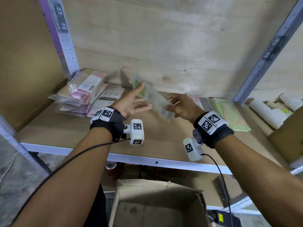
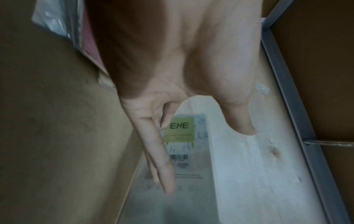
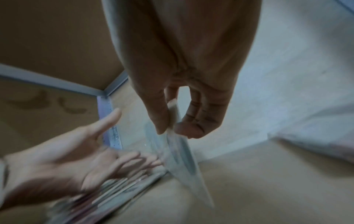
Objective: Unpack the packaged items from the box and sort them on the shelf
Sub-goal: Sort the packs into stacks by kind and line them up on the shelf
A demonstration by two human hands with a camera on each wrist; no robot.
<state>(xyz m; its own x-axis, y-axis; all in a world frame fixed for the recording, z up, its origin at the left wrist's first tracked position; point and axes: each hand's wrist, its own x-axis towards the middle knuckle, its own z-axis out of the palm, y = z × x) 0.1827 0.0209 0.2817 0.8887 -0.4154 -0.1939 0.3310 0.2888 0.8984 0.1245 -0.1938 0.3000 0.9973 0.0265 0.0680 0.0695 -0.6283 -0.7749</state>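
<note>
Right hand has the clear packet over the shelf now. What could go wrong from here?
The right hand pinches the clear packet only by one end, so it may slip from that grip. The open left hand is not holding it. It might also land on the pink stack instead of the green packets.

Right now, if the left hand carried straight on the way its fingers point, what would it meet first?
Probably the clear ENE packet pinched by the right hand. The left hand is open, its fingertips almost at the packet's face; depth is unclear.

The left hand stretches its fingers straight over a clear packet. The packet's green label reads ENE. Wooden shelf board lies beneath.
</note>
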